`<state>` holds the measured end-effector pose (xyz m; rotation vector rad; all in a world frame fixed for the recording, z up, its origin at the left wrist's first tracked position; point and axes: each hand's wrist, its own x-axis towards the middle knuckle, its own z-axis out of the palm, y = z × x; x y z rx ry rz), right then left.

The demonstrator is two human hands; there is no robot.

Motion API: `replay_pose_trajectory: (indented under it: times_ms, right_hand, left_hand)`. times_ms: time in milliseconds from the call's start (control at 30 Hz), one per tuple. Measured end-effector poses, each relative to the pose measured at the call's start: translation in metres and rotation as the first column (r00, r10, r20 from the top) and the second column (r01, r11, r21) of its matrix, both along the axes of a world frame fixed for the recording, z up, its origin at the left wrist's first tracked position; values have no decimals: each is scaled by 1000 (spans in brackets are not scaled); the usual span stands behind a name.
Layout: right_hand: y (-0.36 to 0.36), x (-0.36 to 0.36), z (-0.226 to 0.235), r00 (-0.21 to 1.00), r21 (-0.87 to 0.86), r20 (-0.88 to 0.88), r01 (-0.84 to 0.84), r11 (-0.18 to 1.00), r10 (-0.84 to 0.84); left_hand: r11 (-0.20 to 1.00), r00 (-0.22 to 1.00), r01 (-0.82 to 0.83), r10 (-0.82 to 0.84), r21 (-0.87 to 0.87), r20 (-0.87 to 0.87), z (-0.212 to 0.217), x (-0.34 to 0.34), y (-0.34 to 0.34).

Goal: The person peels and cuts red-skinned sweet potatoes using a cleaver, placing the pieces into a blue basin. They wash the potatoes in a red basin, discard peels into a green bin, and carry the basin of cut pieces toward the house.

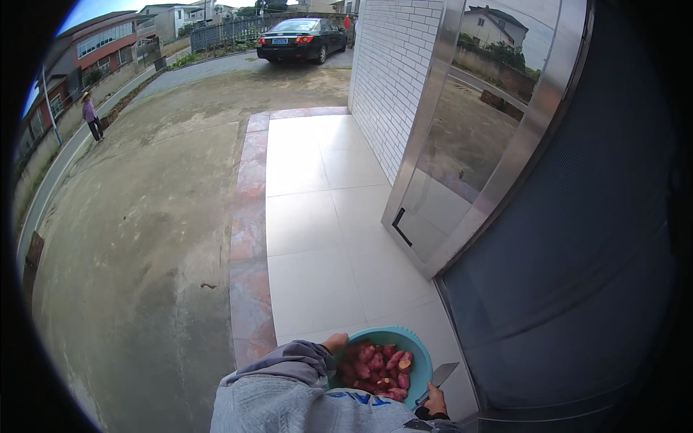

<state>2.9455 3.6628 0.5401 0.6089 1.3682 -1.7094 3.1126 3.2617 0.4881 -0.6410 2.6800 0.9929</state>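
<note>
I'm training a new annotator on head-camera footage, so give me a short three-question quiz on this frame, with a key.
1. True or false: the teal bowl holds reddish-purple sweet potatoes.
2. Which hand has the knife beside it? A) left hand B) right hand C) neither
3. Fill in: the parked car at the top of the view is ___ in colour.

Key: 1 true. 2 B: the blade sticks out above the right hand at the bowl's right rim, while the left hand grips the left rim. 3 black.
</note>
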Motion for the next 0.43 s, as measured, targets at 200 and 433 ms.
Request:
replay_pose_trajectory:
  times_ms: [200,433]
  right_hand:
    - [11,-98,-23,928,112,-69,-357,927,366]
    - [10,-142,-32,935,-32,-64,-350,936,348]
  left_hand:
    - [963,963,-265,266,43,-39,-39,-38,36]
    - [960,958,-273,266,-57,-107,-62,-47,45]
